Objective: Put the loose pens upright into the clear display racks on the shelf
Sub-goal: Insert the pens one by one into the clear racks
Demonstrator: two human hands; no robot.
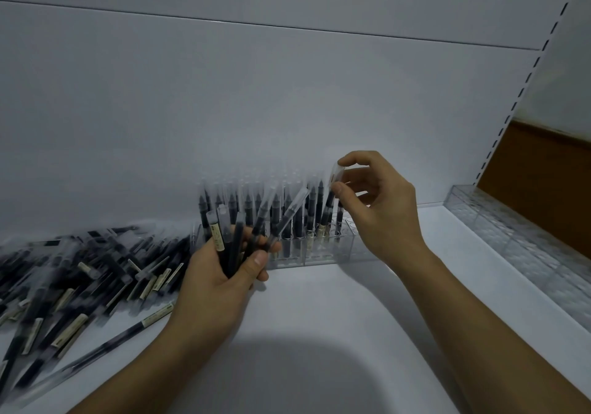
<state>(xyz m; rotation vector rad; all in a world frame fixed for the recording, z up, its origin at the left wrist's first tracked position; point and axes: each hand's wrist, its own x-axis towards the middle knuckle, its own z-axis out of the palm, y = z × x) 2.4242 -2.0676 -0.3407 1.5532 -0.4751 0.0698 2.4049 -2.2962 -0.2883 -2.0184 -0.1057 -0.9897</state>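
Up at the back of the white shelf (335, 317), the right hand (377, 202) pinches the clear cap end of 1 pen (329, 205) between thumb and forefinger, its lower end among pens standing in the clear rack (319, 253). Left hand (220, 272) grips a bundle of pens (236, 237). Loose pens (80, 279) lie heaped at left; another clear rack (511, 231) sits right.

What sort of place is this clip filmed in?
Likely a stationery shop's display shelf being stocked: a white shelving bay with a slotted upright, a clear display rack holding upright pens, and a pile of loose pens beside it.
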